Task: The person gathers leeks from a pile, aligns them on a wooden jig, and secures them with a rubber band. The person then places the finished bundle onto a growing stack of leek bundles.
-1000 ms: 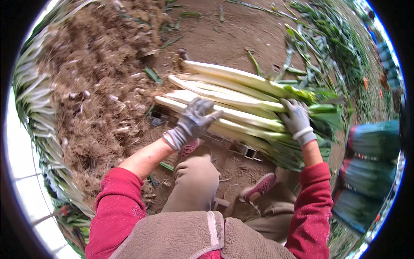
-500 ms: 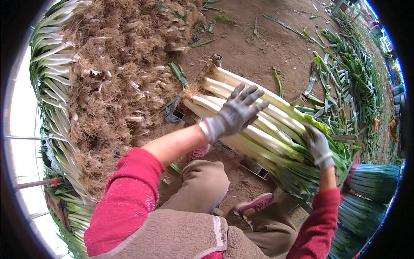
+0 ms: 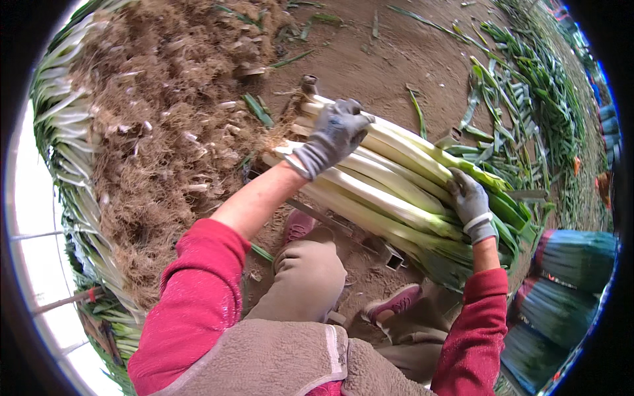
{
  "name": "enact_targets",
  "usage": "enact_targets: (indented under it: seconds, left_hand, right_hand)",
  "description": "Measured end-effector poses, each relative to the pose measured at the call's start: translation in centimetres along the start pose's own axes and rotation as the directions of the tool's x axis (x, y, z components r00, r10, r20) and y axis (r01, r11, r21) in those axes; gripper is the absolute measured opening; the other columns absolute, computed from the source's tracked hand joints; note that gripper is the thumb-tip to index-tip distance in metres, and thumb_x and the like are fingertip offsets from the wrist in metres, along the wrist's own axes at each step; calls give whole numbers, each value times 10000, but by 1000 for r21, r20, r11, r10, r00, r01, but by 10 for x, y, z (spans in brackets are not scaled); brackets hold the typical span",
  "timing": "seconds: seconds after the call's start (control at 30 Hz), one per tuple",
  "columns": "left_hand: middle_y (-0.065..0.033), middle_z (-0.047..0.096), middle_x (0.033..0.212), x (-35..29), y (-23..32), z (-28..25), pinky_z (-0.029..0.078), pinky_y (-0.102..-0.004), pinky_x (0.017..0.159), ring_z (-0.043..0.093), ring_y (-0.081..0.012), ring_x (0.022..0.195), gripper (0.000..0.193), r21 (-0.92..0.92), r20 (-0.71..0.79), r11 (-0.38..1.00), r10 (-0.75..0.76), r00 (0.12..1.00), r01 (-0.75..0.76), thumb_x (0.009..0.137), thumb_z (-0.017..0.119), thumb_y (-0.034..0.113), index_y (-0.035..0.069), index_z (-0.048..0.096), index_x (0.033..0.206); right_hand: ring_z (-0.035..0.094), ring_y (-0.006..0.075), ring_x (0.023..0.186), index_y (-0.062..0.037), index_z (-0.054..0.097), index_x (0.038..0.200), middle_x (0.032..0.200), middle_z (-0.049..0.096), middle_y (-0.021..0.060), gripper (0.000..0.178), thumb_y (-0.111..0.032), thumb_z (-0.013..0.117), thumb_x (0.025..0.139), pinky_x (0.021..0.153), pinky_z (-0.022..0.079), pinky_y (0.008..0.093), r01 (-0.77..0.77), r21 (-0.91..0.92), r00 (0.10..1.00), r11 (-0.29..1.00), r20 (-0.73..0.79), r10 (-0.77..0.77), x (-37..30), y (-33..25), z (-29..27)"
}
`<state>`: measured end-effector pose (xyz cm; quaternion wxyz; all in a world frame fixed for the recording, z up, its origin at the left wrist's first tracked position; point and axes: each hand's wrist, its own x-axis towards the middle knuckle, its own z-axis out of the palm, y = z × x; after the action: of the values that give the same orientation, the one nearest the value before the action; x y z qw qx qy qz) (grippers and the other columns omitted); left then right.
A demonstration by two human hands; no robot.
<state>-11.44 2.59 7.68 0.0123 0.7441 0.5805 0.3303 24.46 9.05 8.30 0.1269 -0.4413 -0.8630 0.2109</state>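
Observation:
A pile of thick leeks (image 3: 386,193) lies slantwise in front of me, white root ends to the left and green leaves to the right. It rests on a low metal frame (image 3: 394,259) of square tubes. My left hand (image 3: 335,133), in a grey glove, has its fingers curled over the far stalks close to the root ends. Further right, my right hand (image 3: 469,197), also gloved, grips the far leeks where the white turns green. Both palms and the undersides of the held stalks are hidden.
Rooted leeks (image 3: 148,152) are heaped on the left, roots facing me. Loose green leaves (image 3: 535,112) litter the ground at far right. Tied bundles of leeks (image 3: 561,310) lie at lower right. Short posts (image 3: 308,84) of the frame stick up beyond the pile. My shoes are below it.
My left hand has moved left toward the root ends, and its spread fingers have closed over the stalks. My right hand has shifted slightly left and up along the leeks.

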Motion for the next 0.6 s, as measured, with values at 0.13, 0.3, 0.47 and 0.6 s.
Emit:
enact_targets:
  seconds: [0.13, 0.3, 0.47, 0.6]
  left_hand:
    - [-114, 611, 917, -3, 3, 21, 507, -445, 787, 609, -329, 921, 281, -70, 157, 976, -192, 969, 205, 761, 784, 192, 130, 652, 1001]
    - [-121, 639, 957, 6, -2, 45, 508, -427, 837, 615, -338, 949, 265, -21, 251, 960, -266, 931, 280, 781, 776, 178, 111, 616, 981]
    - [-152, 637, 1006, -1, -11, 57, 503, -439, 849, 616, -365, 971, 340, 5, 271, 959, -273, 923, 282, 760, 785, 169, 87, 596, 1030]
    - [-159, 647, 1053, 7, -7, 53, 507, -436, 871, 627, -356, 1004, 313, 21, 284, 950, -303, 909, 310, 789, 761, 191, 86, 620, 1049]
  right_hand:
    - [651, 354, 910, -160, 659, 1209, 1030, 665, 143, 307, -232, 640, 911, 763, 530, 409, -71, -103, 995, 992, 59, 77, -5, -16, -10]
    - [455, 368, 1296, -198, 634, 1285, 1377, 542, 122, 457, -143, 683, 834, 1111, 297, 498, 45, -340, 974, 939, -194, -116, -38, -13, -36]
    - [177, 395, 1483, -288, 220, 1572, 1636, 182, 110, 662, -424, 492, 984, 1170, 120, 588, -356, -369, 932, 859, -79, 353, -37, 27, -3]
    - [226, 388, 1461, -240, 321, 1534, 1601, 253, 138, 624, -376, 536, 965, 1166, 156, 562, -290, -433, 957, 853, -146, 251, -40, 23, 0]
